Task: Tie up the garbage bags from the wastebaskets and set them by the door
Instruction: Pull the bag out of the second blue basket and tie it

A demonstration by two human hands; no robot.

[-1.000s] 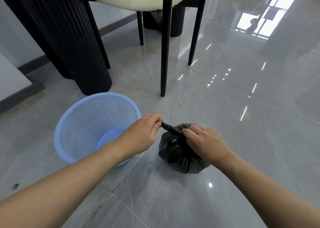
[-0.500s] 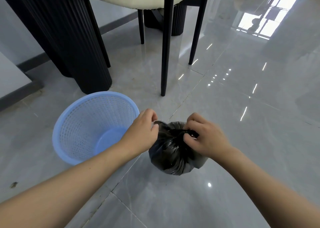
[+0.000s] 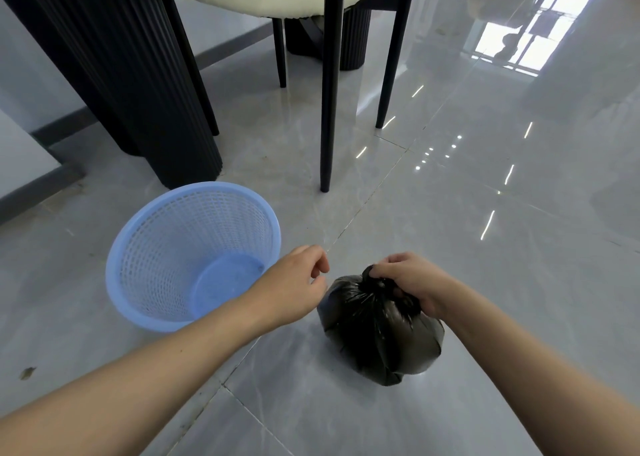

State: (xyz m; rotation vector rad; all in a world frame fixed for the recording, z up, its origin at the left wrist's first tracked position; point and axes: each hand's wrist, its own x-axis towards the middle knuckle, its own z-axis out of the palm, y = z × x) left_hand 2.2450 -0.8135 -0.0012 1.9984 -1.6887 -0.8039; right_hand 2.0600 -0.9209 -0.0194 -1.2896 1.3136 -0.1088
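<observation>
The small black bag (image 3: 379,327) looks soft and light (right hand (image 3: 412,279) pinches its knot, the best handle), left hand (image 3: 294,285) loosely curled, empty.

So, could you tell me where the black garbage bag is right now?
In the head view the black garbage bag sits on the tiled floor, lower centre-right, just right of the blue wastebasket, its top gripped by the right hand.
</observation>
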